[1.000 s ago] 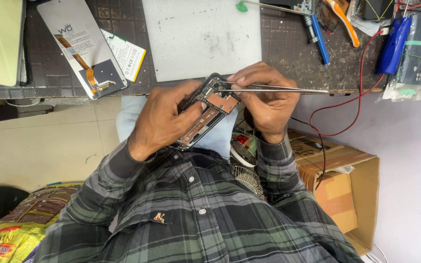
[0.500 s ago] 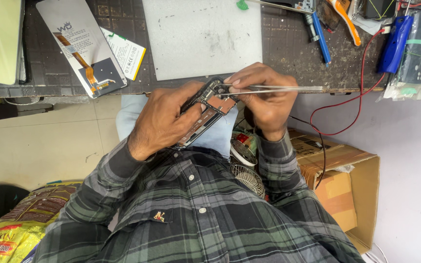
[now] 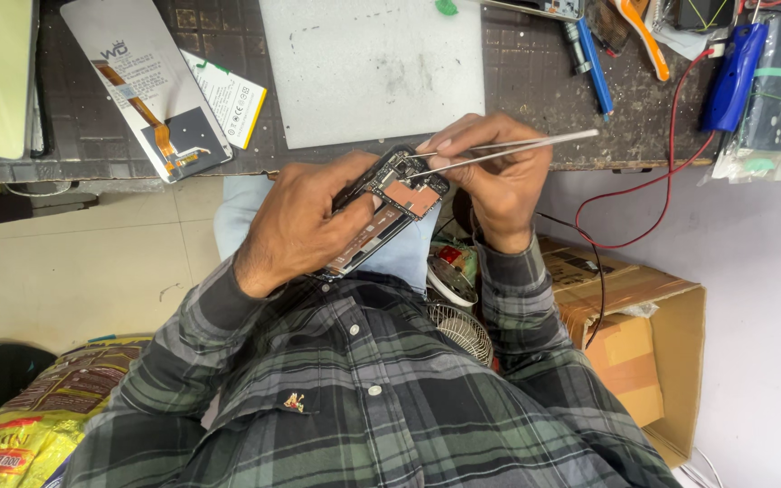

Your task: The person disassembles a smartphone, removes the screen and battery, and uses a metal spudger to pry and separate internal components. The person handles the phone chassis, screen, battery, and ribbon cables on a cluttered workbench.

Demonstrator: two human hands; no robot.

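Note:
An opened phone [image 3: 390, 203] with its back removed shows a copper-coloured shield and circuit board. My left hand [image 3: 305, 221] grips it from the left, just below the workbench edge. Metal tweezers [image 3: 508, 149] are pinched in my right hand [image 3: 494, 176], their tips resting on the top part of the phone's board. Both arms wear a dark green plaid shirt.
On the dark workbench [image 3: 535, 99] lie a grey mat [image 3: 372, 68], a phone screen with orange flex cable [image 3: 142, 86], a battery [image 3: 228, 95], a blue pen [image 3: 594, 68] and a blue tool [image 3: 729, 68] with a red wire [image 3: 653, 181]. A cardboard box [image 3: 635, 334] stands at the right.
The phone and both hands have shifted slightly; the tweezers' tips stay on the upper part of the board.

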